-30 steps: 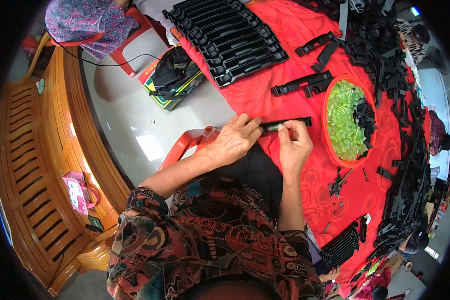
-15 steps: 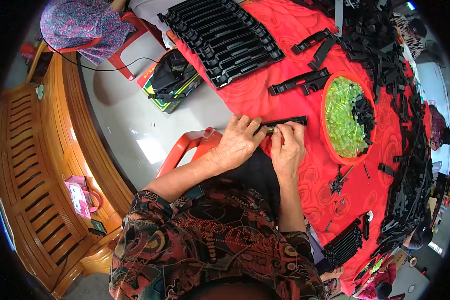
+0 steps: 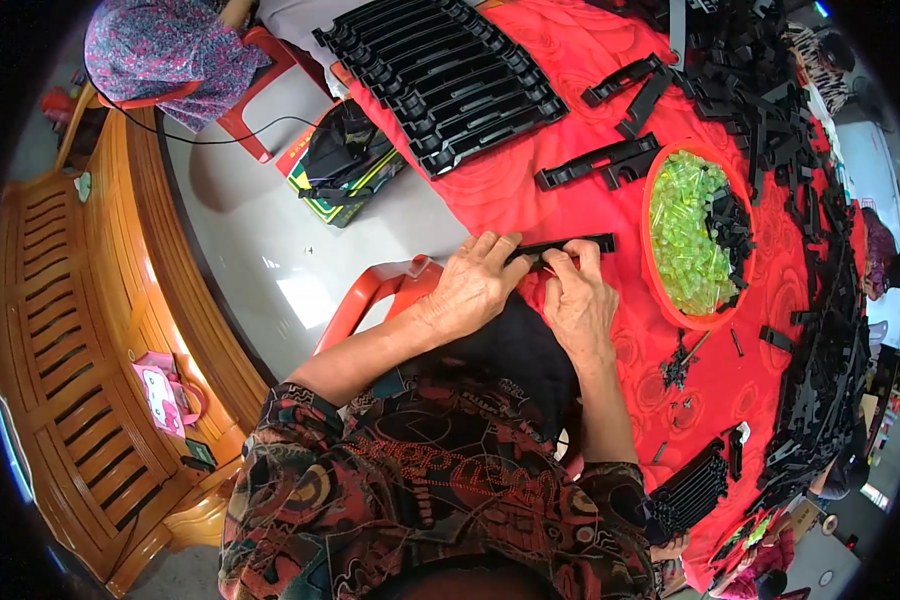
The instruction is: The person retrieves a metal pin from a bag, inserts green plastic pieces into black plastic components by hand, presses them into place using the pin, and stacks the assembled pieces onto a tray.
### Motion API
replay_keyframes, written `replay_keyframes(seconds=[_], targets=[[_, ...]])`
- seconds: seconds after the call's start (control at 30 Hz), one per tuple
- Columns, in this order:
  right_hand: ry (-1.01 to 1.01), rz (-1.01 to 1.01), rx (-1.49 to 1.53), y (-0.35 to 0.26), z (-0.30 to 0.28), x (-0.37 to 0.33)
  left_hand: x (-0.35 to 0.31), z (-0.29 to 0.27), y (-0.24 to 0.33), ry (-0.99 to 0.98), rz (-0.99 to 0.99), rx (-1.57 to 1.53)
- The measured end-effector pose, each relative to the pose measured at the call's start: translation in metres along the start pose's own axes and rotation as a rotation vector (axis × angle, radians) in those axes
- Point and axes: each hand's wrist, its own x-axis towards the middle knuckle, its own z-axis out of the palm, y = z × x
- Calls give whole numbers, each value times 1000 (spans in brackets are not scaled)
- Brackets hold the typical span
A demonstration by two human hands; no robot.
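A long, narrow black plastic piece (image 3: 595, 243) lies at the near edge of the red-covered table, between my hands. My left hand (image 3: 478, 285) grips its left end with thumb and fingers. Bent over the middle of the piece, the fingers of my right hand (image 3: 578, 300) press together on it; anything small under the fingertips is hidden. To the right stands an orange-red bowl (image 3: 651, 262) holding translucent yellow-green plastic bits (image 3: 685, 240) and small black parts (image 3: 730, 235). Several similar black pieces (image 3: 595, 162) lie just beyond my hands.
A row of black pieces (image 3: 450, 80) lies side by side at the far left of the red tablecloth (image 3: 620, 345). Loose black parts (image 3: 820, 390) are heaped along the right. A red plastic stool (image 3: 370, 295) and a wooden bench (image 3: 70, 340) stand left. Another person (image 3: 160, 60) sits far left.
My right hand has shifted slightly, its fingers now reaching over the top of the black piece and its wrist swung a little right. My left hand keeps its hold nearly in place.
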Motion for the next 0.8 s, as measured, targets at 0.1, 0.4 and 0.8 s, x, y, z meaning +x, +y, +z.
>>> replay_keyframes(seconds=[0.1,0.4,0.8], targets=[[7,-6,74,10,0,0,4,-1,0,-40,-21,-16],[225,138,504,6,-21,-6,7,-4,-3,-113,12,63],[173,77,581,-5,-4,-54,16,3,-11,26,54,67]])
